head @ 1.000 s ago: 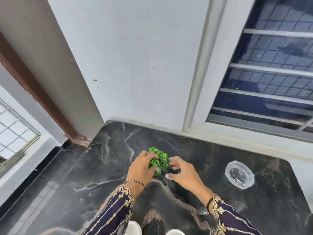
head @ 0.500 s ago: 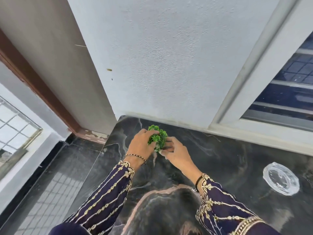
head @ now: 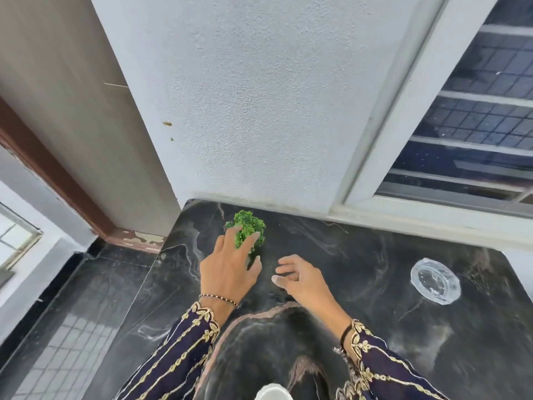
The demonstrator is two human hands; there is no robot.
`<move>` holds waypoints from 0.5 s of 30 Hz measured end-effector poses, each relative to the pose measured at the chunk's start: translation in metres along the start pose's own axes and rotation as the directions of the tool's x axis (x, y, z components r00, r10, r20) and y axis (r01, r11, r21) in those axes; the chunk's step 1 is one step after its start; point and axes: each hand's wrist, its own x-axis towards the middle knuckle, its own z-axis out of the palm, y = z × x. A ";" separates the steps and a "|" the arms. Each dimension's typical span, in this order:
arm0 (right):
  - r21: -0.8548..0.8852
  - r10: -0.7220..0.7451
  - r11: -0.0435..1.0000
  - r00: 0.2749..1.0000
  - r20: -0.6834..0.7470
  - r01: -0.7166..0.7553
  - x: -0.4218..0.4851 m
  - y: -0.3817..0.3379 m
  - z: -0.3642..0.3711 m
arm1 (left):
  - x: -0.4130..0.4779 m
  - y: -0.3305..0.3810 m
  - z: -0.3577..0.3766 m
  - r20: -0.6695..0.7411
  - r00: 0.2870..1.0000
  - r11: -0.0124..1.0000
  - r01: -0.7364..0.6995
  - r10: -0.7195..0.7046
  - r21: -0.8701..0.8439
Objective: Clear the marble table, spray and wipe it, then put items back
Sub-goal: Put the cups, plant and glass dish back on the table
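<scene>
A small green artificial plant [head: 248, 225] stands on the black marble table [head: 360, 255] near its far left corner, close to the wall. My left hand [head: 229, 272] reaches over it from the near side. Its fingers lie across the foliage and its thumb curls round the base, which is mostly hidden. My right hand [head: 301, 280] hovers just right of the plant with its fingers apart, holding nothing and not touching it.
A clear glass dish [head: 435, 281] lies on the right part of the table. A white rounded object [head: 271, 393] shows at the bottom edge. The table meets a white wall [head: 259, 111] and a barred window [head: 476, 125]; dark floor [head: 72, 327] drops off left.
Both hands carried the plant toward the table's far left corner. The right hand has let go and drawn back to the right. The left hand stays on the plant.
</scene>
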 end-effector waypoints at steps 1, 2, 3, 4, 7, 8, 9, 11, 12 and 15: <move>0.000 -0.002 1.000 1.000 -0.003 0.002 -0.009 0.002 -0.003 | -0.008 0.003 -0.002 -0.014 1.000 1.000 -0.013 0.013 0.010; -0.004 -0.005 1.000 1.000 -0.011 0.005 -0.021 0.006 -0.007 | -0.018 0.008 -0.003 -0.013 1.000 1.000 -0.019 0.019 0.003; -0.013 -0.012 1.000 1.000 -0.014 0.012 -0.032 0.011 -0.010 | -0.029 0.011 -0.003 -0.003 1.000 1.000 -0.021 0.021 -0.016; -0.022 -0.015 1.000 1.000 -0.015 0.014 -0.041 0.016 -0.012 | -0.040 0.014 -0.004 0.020 1.000 0.998 -0.017 0.018 -0.054; -0.029 -0.027 0.999 1.000 -0.014 0.027 -0.078 0.036 -0.021 | -0.085 0.030 -0.006 0.152 0.988 0.985 -0.005 0.032 -0.171; -0.041 -0.033 0.999 0.999 -0.018 0.033 -0.087 0.041 -0.025 | -0.098 0.034 -0.006 0.205 0.978 0.982 0.004 0.036 -0.190; -0.055 -0.037 0.998 0.999 -0.018 0.036 -0.096 0.046 -0.029 | -0.110 0.037 -0.006 0.262 0.965 0.979 0.024 0.030 -0.201; -0.081 -0.035 0.996 0.999 -0.019 0.033 -0.116 0.058 -0.035 | -0.134 0.041 -0.008 0.344 0.939 0.981 0.062 0.005 -0.182; -0.105 -0.029 0.994 1.000 -0.008 0.028 -0.128 0.065 -0.037 | -0.148 0.044 -0.008 0.368 0.930 0.985 0.067 -0.003 -0.161; -0.287 -0.056 0.957 0.998 -0.007 0.051 -0.162 0.084 -0.043 | -0.183 0.056 -0.013 0.478 0.874 0.988 0.139 -0.090 -0.069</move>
